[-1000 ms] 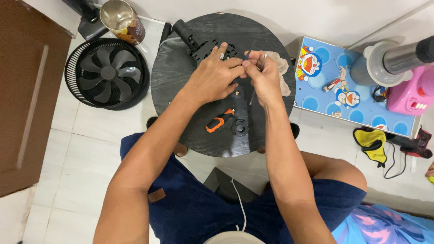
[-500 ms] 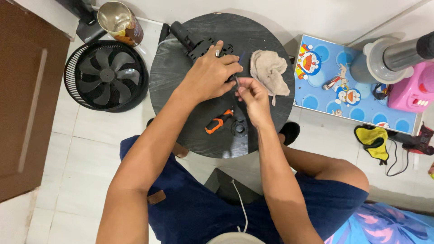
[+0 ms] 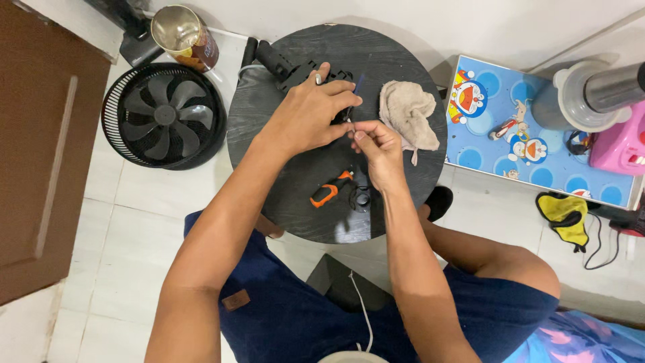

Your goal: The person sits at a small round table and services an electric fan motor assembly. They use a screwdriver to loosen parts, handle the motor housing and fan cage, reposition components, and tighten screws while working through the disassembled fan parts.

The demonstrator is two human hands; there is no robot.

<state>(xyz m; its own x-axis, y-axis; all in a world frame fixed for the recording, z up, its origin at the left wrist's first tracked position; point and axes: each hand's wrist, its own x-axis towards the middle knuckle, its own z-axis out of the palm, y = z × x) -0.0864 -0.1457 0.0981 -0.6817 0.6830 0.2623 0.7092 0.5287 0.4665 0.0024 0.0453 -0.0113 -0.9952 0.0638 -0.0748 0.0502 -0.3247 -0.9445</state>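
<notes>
The person sits over a round dark worktop (image 3: 282, 195) that fills the upper middle of the frame. The left hand (image 3: 310, 114) lies over a black power tool (image 3: 289, 67) near the top of the worktop, its fingers curled down and pressed onto the tool's body, thumb stretched towards the right. The tool's handle sticks out to the upper left of the hand and a pale cable leaves it at the worktop's edge.

The right hand (image 3: 377, 144) sits just below and right of the left one, the two nearly touching. Its thumb and forefinger are pinched together on a thin screwdriver (image 3: 355, 94), whose dark shaft rises from the pinch towards the top of the frame; its lower end cannot be made out. The other fingers are folded loosely.

A crumpled beige rag (image 3: 408, 114) lies on the worktop just right of the hands. Below them rest an orange-and-black handled tool (image 3: 329, 191) and, beside it, a small round black part (image 3: 361, 198).

On the floor at the upper left lies a black fan grille (image 3: 163, 115), with a metal tin (image 3: 183, 35) above it. At the right stands a blue cartoon-printed box (image 3: 537, 134), with a pink plastic item (image 3: 621, 144) at the frame's edge.
</notes>
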